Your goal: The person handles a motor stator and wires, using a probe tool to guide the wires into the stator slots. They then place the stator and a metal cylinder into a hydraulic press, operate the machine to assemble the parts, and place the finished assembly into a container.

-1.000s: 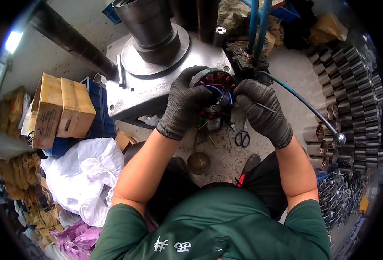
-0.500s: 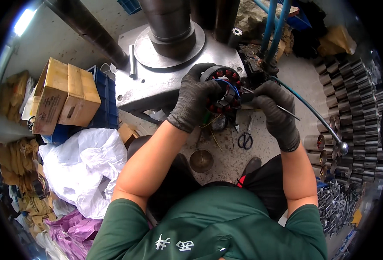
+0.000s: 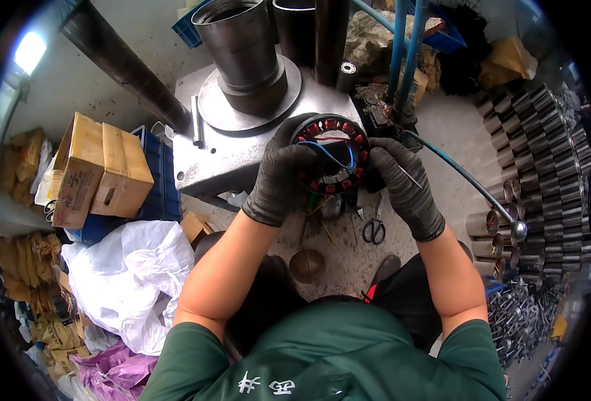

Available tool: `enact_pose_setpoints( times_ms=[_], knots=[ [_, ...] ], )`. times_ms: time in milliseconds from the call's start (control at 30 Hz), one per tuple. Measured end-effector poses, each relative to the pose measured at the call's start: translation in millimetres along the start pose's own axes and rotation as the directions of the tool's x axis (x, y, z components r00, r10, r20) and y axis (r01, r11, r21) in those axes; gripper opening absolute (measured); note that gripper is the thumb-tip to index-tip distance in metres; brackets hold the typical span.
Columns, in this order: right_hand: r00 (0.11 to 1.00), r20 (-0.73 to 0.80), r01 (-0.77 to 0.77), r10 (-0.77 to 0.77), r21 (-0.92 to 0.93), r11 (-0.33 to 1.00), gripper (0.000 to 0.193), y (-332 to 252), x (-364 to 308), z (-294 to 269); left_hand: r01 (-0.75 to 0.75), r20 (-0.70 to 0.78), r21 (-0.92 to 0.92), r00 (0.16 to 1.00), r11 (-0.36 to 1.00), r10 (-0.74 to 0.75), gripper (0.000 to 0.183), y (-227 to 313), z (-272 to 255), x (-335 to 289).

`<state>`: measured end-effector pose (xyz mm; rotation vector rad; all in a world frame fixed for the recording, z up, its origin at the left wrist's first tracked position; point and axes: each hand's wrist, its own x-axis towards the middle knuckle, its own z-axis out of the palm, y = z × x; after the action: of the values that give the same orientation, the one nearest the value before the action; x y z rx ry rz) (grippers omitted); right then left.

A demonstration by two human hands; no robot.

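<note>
A ring-shaped motor stator [image 3: 333, 125] with red windings and a dark outer rim is held up in front of the metal table, its open face toward me. Blue and red wires cross its hollow middle. My left hand [image 3: 275, 177], in a dark grey glove, grips the ring's left side, thumb on the near face. At the right side my gloved right hand [image 3: 407, 190] has its fingertips against or very near the rim. A thin metal rod [image 3: 410, 177] is clasped in that hand; its other end is hidden by the fingers.
Behind the stator stands a metal press table [image 3: 218, 160] bearing a large steel cylinder [image 3: 238, 50] and a short rod [image 3: 197, 120]. Scissors [image 3: 374, 231] and a round bowl [image 3: 307, 265] are below. A ball-ended lever [image 3: 519, 230] and stacked metal sleeves [image 3: 542, 154] are at right, cardboard boxes [image 3: 118, 160] left.
The stator has turned to face me more fully and shifted slightly left. My right hand has come in from the right to the ring's edge, the rod still in it. The view has shifted a little.
</note>
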<state>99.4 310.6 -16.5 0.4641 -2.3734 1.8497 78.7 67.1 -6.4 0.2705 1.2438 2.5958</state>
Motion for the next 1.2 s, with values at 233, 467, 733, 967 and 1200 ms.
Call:
enact_pose_setpoints(
  times_ms=[233, 467, 733, 967, 1200],
  knots=[
    [0.98, 0.005, -0.194, 0.198, 0.225, 0.955, 0.045, -24, 1, 11, -0.023, 0.0, -0.045, 1.0, 0.999, 0.023, 0.081, -1, 1, -3],
    [0.996, -0.06, -0.062, 0.068, 0.103, 0.993, 0.04, -22, 1, 9, -0.004, 0.017, -0.085, 1.0, 0.996, 0.006, 0.074, 5, 12, -6],
    [0.968, -0.108, -0.176, 0.226, 0.347, 0.921, 0.031, -22, 5, 10, 0.04, 0.137, -0.043, 0.99, 0.998, -0.034, 0.078, -3, 8, 1],
    [0.961, -0.08, -0.204, 0.264, 0.435, 0.877, 0.035, -22, 4, 9, 0.084, 0.123, -0.052, 0.989, 0.995, -0.077, 0.089, -3, 9, -1],
    [0.966, -0.072, -0.188, 0.247, 0.456, 0.87, 0.04, -13, 5, 8, 0.158, 0.104, -0.314, 0.986, 0.936, -0.132, 0.085, -13, 8, -1]
  ],
)
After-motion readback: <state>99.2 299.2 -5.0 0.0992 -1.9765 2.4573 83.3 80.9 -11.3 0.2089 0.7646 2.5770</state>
